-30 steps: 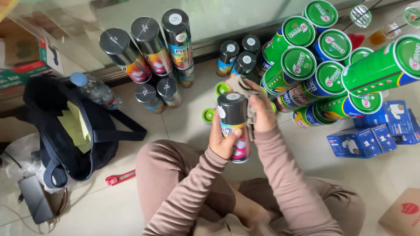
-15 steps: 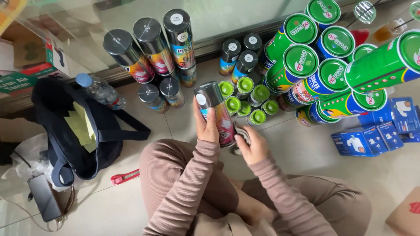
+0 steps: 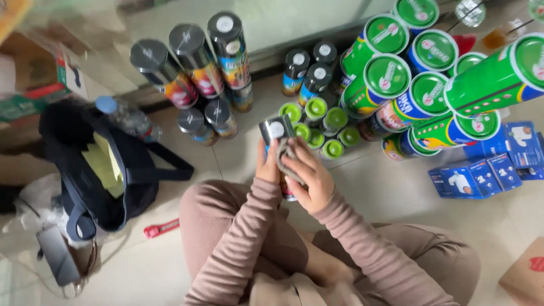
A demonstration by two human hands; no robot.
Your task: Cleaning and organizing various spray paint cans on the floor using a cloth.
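Grey-lidded tall printed can [image 3: 276, 131] sits gripped in my left hand [image 3: 266, 165]; my right hand [image 3: 309, 178] presses what looks like a grey cloth [image 3: 286, 153] against it, small green-capped cans [image 3: 323, 122] just beyond.

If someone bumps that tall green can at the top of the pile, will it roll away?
Probably. The tall green can is round and lies on its side atop other green cans, so it could roll off. It looks stiff and smooth, maybe slippery. Its weight can't be judged.

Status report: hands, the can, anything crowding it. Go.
Left hand grips grey-capped can upright. Right hand presses grey cloth against its side. Small green-capped cans stand close behind on floor.
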